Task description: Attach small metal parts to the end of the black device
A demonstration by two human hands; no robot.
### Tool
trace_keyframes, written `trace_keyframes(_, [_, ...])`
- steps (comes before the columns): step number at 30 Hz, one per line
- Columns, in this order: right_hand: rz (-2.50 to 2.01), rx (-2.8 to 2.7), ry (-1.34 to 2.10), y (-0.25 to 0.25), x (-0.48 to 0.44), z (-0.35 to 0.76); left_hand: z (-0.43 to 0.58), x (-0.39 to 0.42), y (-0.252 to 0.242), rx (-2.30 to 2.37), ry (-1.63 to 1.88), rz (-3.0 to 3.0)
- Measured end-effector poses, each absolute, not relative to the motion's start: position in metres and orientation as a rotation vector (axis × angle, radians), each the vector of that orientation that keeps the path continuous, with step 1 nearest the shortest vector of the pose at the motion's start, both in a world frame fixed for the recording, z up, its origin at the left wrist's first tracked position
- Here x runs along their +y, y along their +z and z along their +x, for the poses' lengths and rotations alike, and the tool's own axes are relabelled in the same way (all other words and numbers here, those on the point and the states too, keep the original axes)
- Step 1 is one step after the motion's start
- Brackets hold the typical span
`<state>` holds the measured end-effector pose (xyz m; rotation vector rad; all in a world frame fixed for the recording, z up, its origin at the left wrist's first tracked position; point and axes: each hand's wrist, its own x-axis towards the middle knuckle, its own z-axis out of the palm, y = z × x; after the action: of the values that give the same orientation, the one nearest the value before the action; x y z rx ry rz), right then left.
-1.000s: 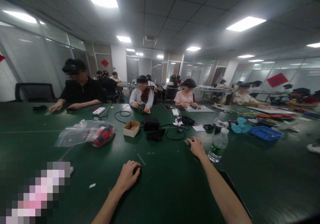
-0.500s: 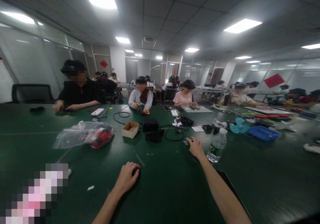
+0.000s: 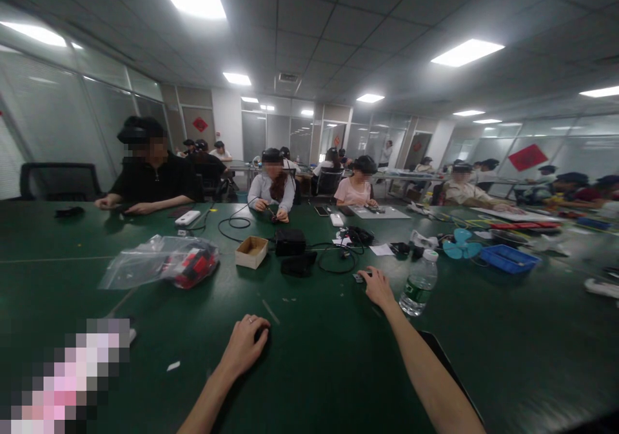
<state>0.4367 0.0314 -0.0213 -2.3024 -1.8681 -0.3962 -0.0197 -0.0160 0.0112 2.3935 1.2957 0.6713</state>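
Green tabletop [image 3: 314, 369] under bright ceiling panels [image 3: 467, 52], left hand [image 3: 245, 344] resting on it.

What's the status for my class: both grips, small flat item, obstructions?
Left grip: loosely curled on table. Right grip: at small flat item, hold unclear. Bottle upright beside right forearm, not between grip and item.

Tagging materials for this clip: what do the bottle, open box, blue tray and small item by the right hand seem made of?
Bottle: probably glossy plastic; see-through, with highlights.
Open box: likely matte cardboard; pale sides, brownish inside.
Blue tray: probably plastic; even color throughout.
Small item: too small to tell.
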Motion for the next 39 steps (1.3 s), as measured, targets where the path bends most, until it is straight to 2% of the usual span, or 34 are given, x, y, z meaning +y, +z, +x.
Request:
trace_keyframes(19, [-2.258, -1.772, -0.404, -0.025, 0.034, 0.438, -0.016, -0.019, 0.02, 1.337, 0.615, 2.416])
trace_keyframes(27, [-2.461, -1.19, -0.036, -0.022, 0.043, 0.451, -0.018, -0.015, 0.015, 1.317, 0.603, 2.401])
trace_keyframes(39, [-2.526, -1.035, 0.087, -0.022, 0.045, 0.458, -0.019, -0.013, 0.014, 1.321, 0.604, 2.406])
